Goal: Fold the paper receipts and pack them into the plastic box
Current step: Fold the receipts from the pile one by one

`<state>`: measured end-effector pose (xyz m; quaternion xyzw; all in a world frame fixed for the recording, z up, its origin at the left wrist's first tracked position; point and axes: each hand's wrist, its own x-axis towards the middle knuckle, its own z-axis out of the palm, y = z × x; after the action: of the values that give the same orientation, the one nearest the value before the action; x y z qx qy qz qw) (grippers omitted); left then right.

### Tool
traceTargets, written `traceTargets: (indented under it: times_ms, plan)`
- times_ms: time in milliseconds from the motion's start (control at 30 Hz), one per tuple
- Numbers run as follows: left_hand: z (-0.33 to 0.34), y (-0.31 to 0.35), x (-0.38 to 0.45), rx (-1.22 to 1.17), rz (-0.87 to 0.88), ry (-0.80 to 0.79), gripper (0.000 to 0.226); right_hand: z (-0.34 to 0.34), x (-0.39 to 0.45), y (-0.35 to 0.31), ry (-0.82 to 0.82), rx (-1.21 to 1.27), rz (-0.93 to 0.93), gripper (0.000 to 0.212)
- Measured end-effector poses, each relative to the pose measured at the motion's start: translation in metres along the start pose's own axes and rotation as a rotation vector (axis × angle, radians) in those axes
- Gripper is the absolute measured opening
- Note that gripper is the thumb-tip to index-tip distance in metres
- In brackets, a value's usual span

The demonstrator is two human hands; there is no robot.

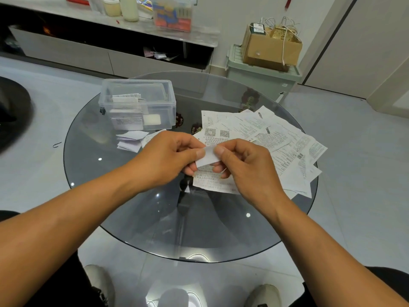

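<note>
A half-folded receipt [208,167] hangs above the near middle of the round glass table [137,218], its blank upper flap turned over toward me and the printed lower part trailing down. My left hand [170,158] and right hand [241,165] both pinch that flap between thumb and curled fingers, one at each end. I judge that the two-point hold is there to keep the edges lined up while the crease is set, and that holding the paper off the glass lets me turn it freely.

Just right of my hands, a loose spread of unfolded receipts [276,138] lies fanned across the right half of the table, close enough, I would say, to draw the next sheet without reaching far. To the left, a few folded receipts [132,140] sit in a small heap touching the front of the clear plastic box [155,103], which stands open on the far left of the table with more folded slips already inside. That heap looks staged for packing in one go, though I cannot be sure.

Beyond the table, a cardboard carton [270,47] rests on a pale green storage bin [261,74] by the wall.
</note>
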<state>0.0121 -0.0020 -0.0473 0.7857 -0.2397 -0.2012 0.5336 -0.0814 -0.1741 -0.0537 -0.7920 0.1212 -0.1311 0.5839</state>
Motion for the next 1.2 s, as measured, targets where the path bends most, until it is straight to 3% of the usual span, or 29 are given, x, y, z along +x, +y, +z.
traceTargets:
  times_ms: [67,200,333,400,500,633,733,833,1067,1133,1200]
  plan:
    - [-0.008,-0.002,0.004,0.085,-0.02,0.119,0.009,-0.003,0.001,0.001,0.004,-0.088,0.027,0.017]
    - [-0.038,-0.016,0.013,0.469,0.008,0.348,0.004,-0.016,0.003,0.01,-0.039,-0.545,-0.07,0.021]
    - [-0.051,-0.029,0.015,0.995,-0.01,0.348,0.015,-0.021,-0.003,0.001,-0.303,-0.799,-0.028,0.06]
    - [-0.046,-0.029,0.014,1.103,0.066,0.327,0.027,-0.021,-0.007,-0.003,-0.391,-0.925,-0.085,0.069]
    - [-0.034,-0.031,0.014,1.179,0.202,0.22,0.05,-0.02,-0.009,-0.008,-0.371,-1.019,-0.173,0.06]
    - [-0.024,-0.036,0.014,1.127,0.448,0.17,0.051,-0.015,-0.007,-0.008,-0.328,-1.196,-0.295,0.033]
    - [-0.017,-0.029,0.009,0.968,0.589,-0.025,0.055,-0.016,-0.004,-0.003,-0.313,-1.185,-0.301,0.027]
    - [-0.011,-0.023,0.002,0.849,0.59,-0.195,0.056,-0.021,-0.002,-0.001,-0.254,-1.033,-0.254,0.032]
    - [-0.011,-0.022,0.007,0.855,0.568,-0.204,0.042,-0.029,0.001,0.003,-0.19,-0.791,-0.124,0.033]
    - [-0.012,-0.023,0.008,0.839,0.501,-0.218,0.045,-0.03,0.001,0.006,-0.174,-0.73,-0.098,0.035]
    - [-0.013,-0.024,0.009,0.869,0.467,-0.251,0.058,-0.031,0.001,0.007,-0.048,-0.607,-0.071,0.035]
